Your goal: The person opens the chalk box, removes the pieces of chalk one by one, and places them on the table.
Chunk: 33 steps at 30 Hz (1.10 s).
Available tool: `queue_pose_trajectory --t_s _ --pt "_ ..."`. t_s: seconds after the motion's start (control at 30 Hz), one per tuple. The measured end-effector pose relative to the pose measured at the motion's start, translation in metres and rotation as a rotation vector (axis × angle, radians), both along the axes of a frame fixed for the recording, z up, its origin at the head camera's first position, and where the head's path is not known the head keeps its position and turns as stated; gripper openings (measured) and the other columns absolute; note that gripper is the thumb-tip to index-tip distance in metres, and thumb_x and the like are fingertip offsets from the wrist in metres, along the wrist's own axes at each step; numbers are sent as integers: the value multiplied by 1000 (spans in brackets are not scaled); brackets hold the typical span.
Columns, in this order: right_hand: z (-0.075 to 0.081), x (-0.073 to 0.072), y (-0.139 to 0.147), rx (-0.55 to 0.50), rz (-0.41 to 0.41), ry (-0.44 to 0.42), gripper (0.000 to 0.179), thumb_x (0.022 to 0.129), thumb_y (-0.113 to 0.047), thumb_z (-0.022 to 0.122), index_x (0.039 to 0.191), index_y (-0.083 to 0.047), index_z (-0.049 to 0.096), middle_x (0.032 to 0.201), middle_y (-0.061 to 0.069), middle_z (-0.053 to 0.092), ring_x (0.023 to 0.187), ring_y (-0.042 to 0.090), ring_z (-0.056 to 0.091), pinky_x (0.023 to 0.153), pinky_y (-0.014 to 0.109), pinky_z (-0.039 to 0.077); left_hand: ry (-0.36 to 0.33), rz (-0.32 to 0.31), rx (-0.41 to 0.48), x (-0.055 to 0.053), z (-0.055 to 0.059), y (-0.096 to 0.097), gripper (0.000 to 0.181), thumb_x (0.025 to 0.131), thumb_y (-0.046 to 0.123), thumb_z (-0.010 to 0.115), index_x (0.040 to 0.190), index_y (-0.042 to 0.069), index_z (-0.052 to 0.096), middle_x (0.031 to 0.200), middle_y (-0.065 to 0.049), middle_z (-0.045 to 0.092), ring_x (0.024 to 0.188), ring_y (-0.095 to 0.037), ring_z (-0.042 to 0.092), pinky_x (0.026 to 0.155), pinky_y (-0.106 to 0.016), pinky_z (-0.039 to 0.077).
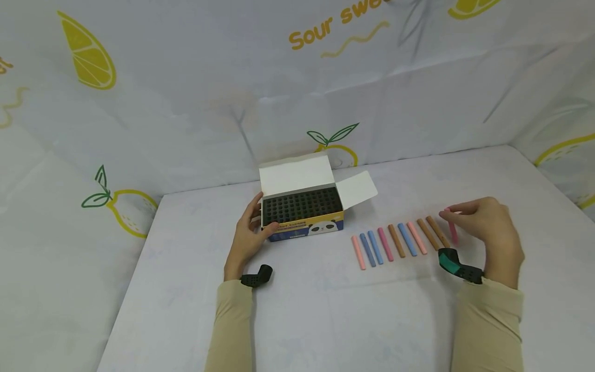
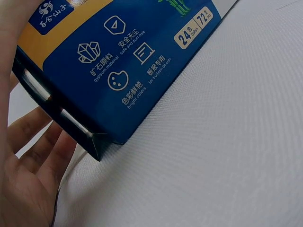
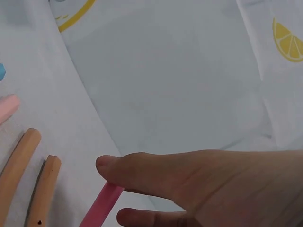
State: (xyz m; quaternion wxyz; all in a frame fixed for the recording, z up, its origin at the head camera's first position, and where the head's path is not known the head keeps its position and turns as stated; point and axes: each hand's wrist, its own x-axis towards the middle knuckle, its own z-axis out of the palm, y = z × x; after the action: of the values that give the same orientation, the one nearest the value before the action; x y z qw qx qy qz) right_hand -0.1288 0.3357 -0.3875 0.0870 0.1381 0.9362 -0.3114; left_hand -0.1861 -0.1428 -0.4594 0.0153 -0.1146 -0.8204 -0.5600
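An open chalk box (image 1: 321,225) with a panda on its front stands on the table, its inside a dark grid of round holes. My left hand (image 1: 248,235) grips the box's left end, thumb at the front corner and fingers around the side; the left wrist view shows the blue printed face (image 2: 113,71) close up. At the right, my right hand (image 1: 488,222) pinches a deep pink chalk stick (image 3: 102,205) between thumb and fingers, the stick tilted, its lower end near the table. Left of it lies a row of chalk sticks, ending in a brown stick (image 1: 438,231).
Several sticks lie side by side between box and right hand, among them a light pink stick (image 1: 358,252), a blue stick (image 1: 407,239) and a magenta stick (image 1: 385,244). The box's lid (image 1: 297,174) is raised, its side flap (image 1: 358,190) sticking out right. Behind hangs a lemon-print cloth (image 1: 195,129).
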Motion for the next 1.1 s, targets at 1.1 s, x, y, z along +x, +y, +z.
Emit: queue_pose_trajectory --t_s 1.1 --pt "-25 -8 -8 -91 -206 -42 60 97 -37 64 131 12 62 148 43 40 135 62 34 96 71 43 -33 -7 12 12 24 7 83 91 6 72 162 17 30 148 -26 44 135 -40 46 119 -56 38"
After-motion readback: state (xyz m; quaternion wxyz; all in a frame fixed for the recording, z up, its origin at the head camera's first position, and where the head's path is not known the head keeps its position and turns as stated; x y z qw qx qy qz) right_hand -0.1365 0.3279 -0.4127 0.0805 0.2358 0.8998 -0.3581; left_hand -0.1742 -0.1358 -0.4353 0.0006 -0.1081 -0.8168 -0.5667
